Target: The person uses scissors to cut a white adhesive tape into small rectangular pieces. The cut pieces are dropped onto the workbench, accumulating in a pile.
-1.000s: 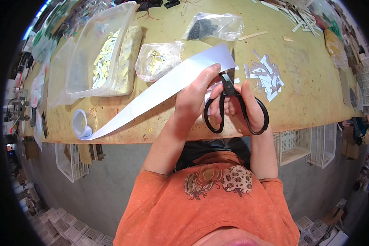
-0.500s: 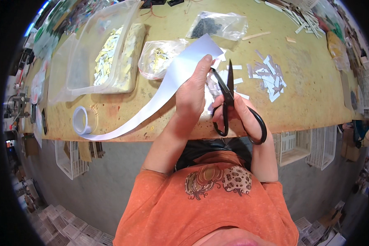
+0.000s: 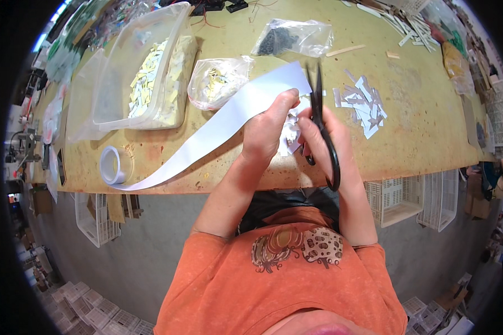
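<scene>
My left hand (image 3: 264,127) pinches a wide white strip (image 3: 223,123) close to its cut end, thumb on top. From there the strip curves down to its roll (image 3: 113,166), standing on edge at the table's front left. Black-handled scissors (image 3: 325,125) are in my right hand (image 3: 332,137), blades pointing away from me and slightly parted beside the strip's end. Whether the blades touch the strip I cannot tell. Small white cut pieces (image 3: 289,137) lie under and between my hands, partly hidden. Further right is a loose pile of white and greyish strips (image 3: 365,106).
A clear plastic bin (image 3: 170,120) of yellow and white pieces stands at the left, beside a clear bag (image 3: 198,92) of similar bits. A bag of black parts (image 3: 313,36) lies at the back. White crates (image 3: 399,215) sit below the table's front edge.
The scissors have swung more upright and moved up to the strip's end, their blades now less spread. My left hand has shifted slightly toward me with the strip.
</scene>
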